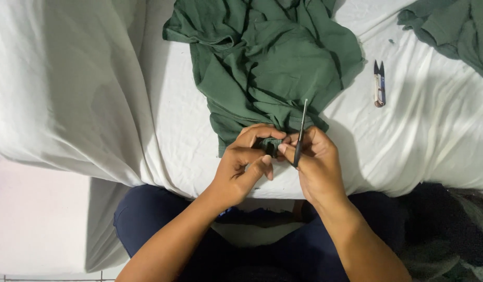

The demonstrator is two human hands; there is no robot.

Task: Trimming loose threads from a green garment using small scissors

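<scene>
While the left hand (241,164) pinches the green cloth (267,68) hem, the right hand (314,156) beside it grips a thin tool (301,133) pointing up over the cloth.

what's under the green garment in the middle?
Under the green garment only the white sheet shows, running out past its edges. Whatever lies beneath the bunched folds is covered. The left hand and right hand pinch its near edge, hiding that part.

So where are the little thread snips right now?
The snips lie untouched on the white sheet, upper right in the head view, between the green garment and another green cloth, beyond the right hand.
</scene>
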